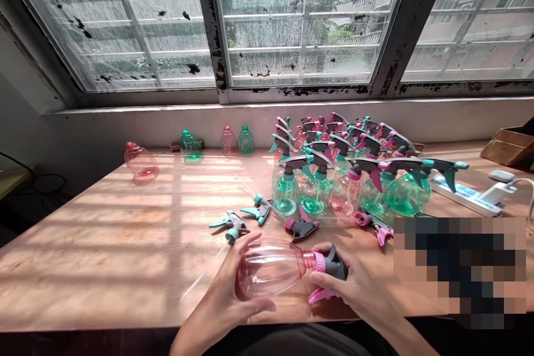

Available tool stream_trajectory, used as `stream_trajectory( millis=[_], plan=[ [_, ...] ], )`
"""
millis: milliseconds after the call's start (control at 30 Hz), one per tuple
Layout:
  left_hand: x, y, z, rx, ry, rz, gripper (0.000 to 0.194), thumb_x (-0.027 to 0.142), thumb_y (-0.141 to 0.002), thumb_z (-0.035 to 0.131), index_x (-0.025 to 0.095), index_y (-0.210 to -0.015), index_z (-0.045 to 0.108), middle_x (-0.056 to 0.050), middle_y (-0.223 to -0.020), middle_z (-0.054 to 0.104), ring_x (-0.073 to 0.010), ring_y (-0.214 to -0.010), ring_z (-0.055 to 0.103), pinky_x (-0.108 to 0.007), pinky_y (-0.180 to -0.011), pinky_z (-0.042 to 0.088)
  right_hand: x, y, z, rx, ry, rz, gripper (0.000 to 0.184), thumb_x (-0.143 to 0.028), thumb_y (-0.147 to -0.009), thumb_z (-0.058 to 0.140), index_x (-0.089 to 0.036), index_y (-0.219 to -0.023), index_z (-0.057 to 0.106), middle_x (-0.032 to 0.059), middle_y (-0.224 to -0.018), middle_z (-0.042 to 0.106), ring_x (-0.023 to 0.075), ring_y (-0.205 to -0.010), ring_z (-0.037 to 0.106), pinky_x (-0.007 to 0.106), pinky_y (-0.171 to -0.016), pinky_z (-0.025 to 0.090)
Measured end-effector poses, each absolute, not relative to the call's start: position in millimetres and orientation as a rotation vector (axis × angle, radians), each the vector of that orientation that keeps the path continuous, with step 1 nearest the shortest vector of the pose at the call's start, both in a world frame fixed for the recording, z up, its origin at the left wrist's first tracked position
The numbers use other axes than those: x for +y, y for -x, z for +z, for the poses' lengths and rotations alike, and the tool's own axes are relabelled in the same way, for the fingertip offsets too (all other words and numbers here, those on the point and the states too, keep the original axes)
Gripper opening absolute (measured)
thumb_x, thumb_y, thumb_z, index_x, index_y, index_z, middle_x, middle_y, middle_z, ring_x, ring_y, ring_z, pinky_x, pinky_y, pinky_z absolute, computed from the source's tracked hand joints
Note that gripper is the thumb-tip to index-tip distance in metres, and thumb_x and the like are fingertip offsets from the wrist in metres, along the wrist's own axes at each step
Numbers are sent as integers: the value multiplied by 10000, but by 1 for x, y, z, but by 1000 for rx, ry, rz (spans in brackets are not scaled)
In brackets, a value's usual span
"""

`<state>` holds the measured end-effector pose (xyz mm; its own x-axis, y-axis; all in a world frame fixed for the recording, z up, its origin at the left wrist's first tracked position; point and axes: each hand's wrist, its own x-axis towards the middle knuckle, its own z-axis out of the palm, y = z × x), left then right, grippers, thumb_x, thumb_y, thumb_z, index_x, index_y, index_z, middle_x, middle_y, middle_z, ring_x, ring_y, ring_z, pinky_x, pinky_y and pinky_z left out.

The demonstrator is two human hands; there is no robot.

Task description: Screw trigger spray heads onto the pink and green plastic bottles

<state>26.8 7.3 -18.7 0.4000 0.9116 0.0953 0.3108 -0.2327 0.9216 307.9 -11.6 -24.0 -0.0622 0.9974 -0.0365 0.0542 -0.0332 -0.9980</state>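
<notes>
A clear pink spray bottle (271,268) lies on its side between my hands, just above the table's front edge. My left hand (233,283) is wrapped around the bottle's base, thumb below and fingers above. At the neck, my right hand (348,278) grips the grey and pink trigger spray head (331,264), whose pink collar sits against the bottle's threaded neck. Whether the collar is fully screwed down I cannot tell. Loose spray heads lie just beyond: two teal ones, one (232,226) with its dip tube pointing toward me, and pink ones (302,227).
Many pink and green bottles fitted with spray heads (287,194) stand grouped at the centre right. Bottles without heads (142,164) stand at the back left. A white power strip (467,194) and a brown box (511,142) are at right. A pixelated patch covers the lower right.
</notes>
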Motion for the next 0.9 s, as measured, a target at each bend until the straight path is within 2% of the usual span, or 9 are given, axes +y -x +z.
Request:
stream_trajectory(
  millis=[67, 133, 267, 367, 467, 667, 733, 833, 900],
  plan=[
    [7, -28, -24, 1091, -1711, 834, 1058, 282, -756, 923, 467, -1582, 288, -61, -1687, 347, -374, -1519, 410, -518, -1214, 437, -12, -307, -23, -1323, 1263, 1177, 384, -495, -768, 867, -220, -1003, 740, 12, -886, 739, 258, -853, 750, 348, -757, 665],
    [6, -30, -27, 1124, -1699, 849, 1093, 241, -760, 899, 403, -1615, 237, -98, -1691, 344, -382, -1507, 427, -535, -1231, 404, -12, -307, -23, -1338, 1249, 1159, 375, -483, -764, 874, -225, -1005, 750, 28, -933, 756, 270, -884, 755, 349, -770, 665],
    [4, -33, -27, 1164, -1730, 879, 990, 266, -781, 870, 319, -1596, 310, -134, -1653, 410, -393, -1486, 454, -547, -1256, 354, -12, -306, -23, -1300, 1175, 1225, 378, -411, -777, 874, -231, -1078, 736, 46, -1029, 762, 265, -898, 758, 323, -722, 667],
    [2, -36, -23, 1224, -1764, 870, 943, 241, -824, 821, 351, -1603, 301, -111, -1649, 422, -387, -1486, 452, -555, -1240, 370, -11, -308, -25, -1362, 1170, 1212, 278, -370, -795, 861, -226, -989, 722, 18, -895, 755, 240, -820, 748, 312, -711, 662],
    [0, -39, -22, 1222, -1755, 925, 900, 213, -867, 762, 384, -1612, 286, -89, -1652, 417, -364, -1468, 476, -530, -1224, 392, -11, -309, -25, -1390, 1178, 1233, 268, -388, -817, 848, -227, -977, 705, 9, -885, 750, 223, -774, 739, 307, -683, 654],
    [-2, -44, -26, 1219, -1734, 986, 757, 309, -966, 663, 399, -1609, 275, -92, -1663, 397, -333, -1424, 532, -504, -1209, 406, -13, -307, -23, -1378, 1181, 1196, 242, -373, -815, 850, -217, -942, 717, -4, -837, 713, 203, -763, 702, 288, -693, 630],
    [-4, -45, -26, 1215, -1727, 980, 897, 317, -926, 733, 433, -1634, 194, -81, -1680, 376, -342, -1461, 492, -522, -1224, 383, -13, -307, -24, -1354, 1173, 1237, 287, -387, -800, 865, -218, -973, 710, 0, -854, 707, 204, -762, 695, 284, -657, 624],
    [-5, -44, -27, 1171, -1693, 976, 1247, 349, -785, 899, 449, -1660, 17, -75, -1737, 271, -366, -1574, 315, -567, -1292, 240, -14, -309, -28, -1321, 1127, 1342, 337, -442, -826, 849, -218, -1008, 674, -3, -814, 718, 203, -715, 702, 300, -652, 610],
    [-4, -43, -27, 1127, -1656, 987, 1204, 381, -789, 897, 425, -1669, 76, -80, -1747, 252, -379, -1591, 275, -582, -1306, 185, -14, -310, -31, -1339, 1086, 1367, 323, -468, -878, 802, -216, -1015, 653, 0, -769, 737, 206, -693, 714, 309, -672, 592]
  ],
)
